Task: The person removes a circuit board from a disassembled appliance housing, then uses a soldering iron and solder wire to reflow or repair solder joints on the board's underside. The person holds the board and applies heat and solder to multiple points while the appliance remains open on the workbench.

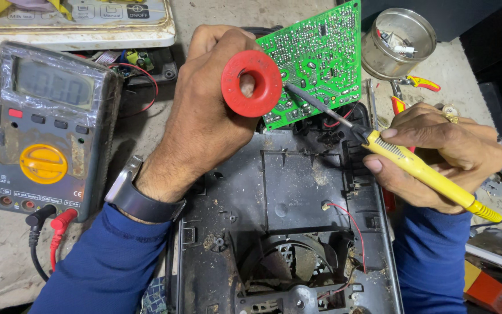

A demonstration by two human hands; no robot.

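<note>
Fingers of the right hand [437, 154] pinch the yellow soldering iron [419, 171] like a pen, thumb and forefinger pressed on its ribbed grip near the metal shaft, the other fingers curled under the handle. Its dark tip reaches left and far, meeting the green circuit board [321, 55], which stands tilted on the far edge of the black plastic housing [297, 192]. Fingers of the left hand [204, 110] are wrapped closed around a red solder spool [251, 83], held just left of the tip and in front of the board's near-left corner; whether a strand of solder reaches the joint is too fine to tell. To my eye the work goes best with the iron hand's heel resting on the housing so the tip stays steady on one pad, the solder fed to the joint and not to the tip, and the red wire [350, 224] on the housing kept away from the hot shaft. The board looks propped, not clamped, so light pressure seems wise. Farther left lies a grey multimeter [50, 125] with red and black probe plugs [50, 220] at its near end. Far right stands a round metal tin [399, 40], with red-and-yellow pliers [419, 82] beside it.
</note>
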